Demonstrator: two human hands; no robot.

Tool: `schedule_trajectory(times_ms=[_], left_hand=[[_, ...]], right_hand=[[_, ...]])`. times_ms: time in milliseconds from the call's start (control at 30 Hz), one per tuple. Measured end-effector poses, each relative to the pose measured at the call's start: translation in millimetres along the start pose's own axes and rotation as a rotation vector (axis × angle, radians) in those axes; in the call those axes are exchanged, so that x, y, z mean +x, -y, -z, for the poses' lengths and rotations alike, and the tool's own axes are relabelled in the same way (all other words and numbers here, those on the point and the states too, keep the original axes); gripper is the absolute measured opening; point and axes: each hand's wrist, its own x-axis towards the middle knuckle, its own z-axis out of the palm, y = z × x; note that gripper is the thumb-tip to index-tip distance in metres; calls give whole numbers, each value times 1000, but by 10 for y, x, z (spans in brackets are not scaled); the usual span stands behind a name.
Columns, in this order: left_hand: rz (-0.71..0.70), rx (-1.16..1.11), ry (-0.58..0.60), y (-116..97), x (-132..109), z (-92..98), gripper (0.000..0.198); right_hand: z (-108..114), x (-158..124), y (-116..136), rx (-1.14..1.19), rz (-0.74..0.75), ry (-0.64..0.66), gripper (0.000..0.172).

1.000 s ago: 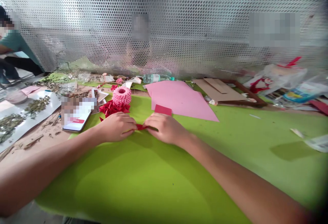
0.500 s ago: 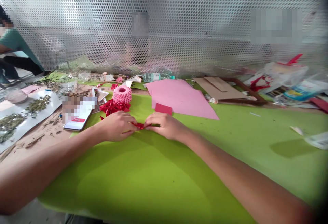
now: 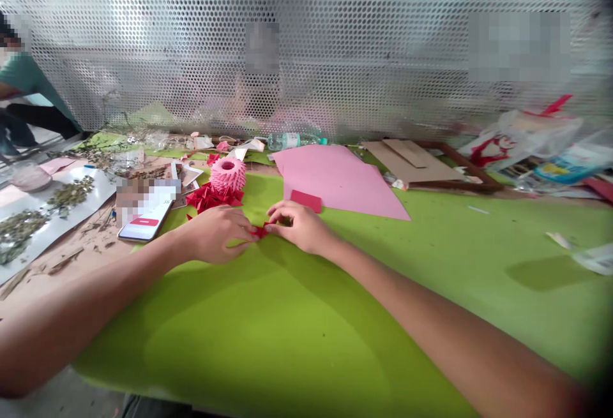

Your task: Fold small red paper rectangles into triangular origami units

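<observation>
A small folded piece of red paper (image 3: 260,231) lies between my hands, low over the green table cover. Fingers of my left hand (image 3: 221,233) are closed on its left end. My right hand (image 3: 301,226) pinches its right end between thumb and fingertips. Just beyond my left hand is a pile of folded red paper pieces (image 3: 211,198), with a pink ring-shaped paper model (image 3: 228,175) standing behind it. Beyond my right hand, a stack of red paper slips (image 3: 306,201) rests at the edge of a large pink sheet (image 3: 335,179).
Left of the pile lies a phone (image 3: 148,217), its screen lit. Dried plant bits cover a white sheet (image 3: 103,191). A plastic bottle (image 3: 294,141) lies by the perforated metal panel (image 3: 335,41). Cardboard (image 3: 412,163) and plastic bags (image 3: 522,140) sit at right. A person (image 3: 33,86) sits far left.
My right fingers have shifted slightly left and curled on the red paper, showing a raised point of it. My left hand stays nearly in place.
</observation>
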Motion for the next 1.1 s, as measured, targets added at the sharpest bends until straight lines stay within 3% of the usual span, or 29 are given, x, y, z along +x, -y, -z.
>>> schedule_trajectory(times_ms=[633,800,900,1000,1100], left_hand=[[59,71,63,-58,24,-38,29],[91,75,86,-96,32,-24,28],[93,84,84,-110,40,-22,28],[102,86,94,-116,47,-18,30],[104,96,102,-119,48,-14,31]], right_hand=[[-13,7,26,-22,-23,-2,13],[-23,-27,15,-116,96,-15,11],[-36,-68,-8,-255,171,-2,24],[-57,-102,-50,-400,117,16,43],[-79,-123,-80,-472,71,45,46]])
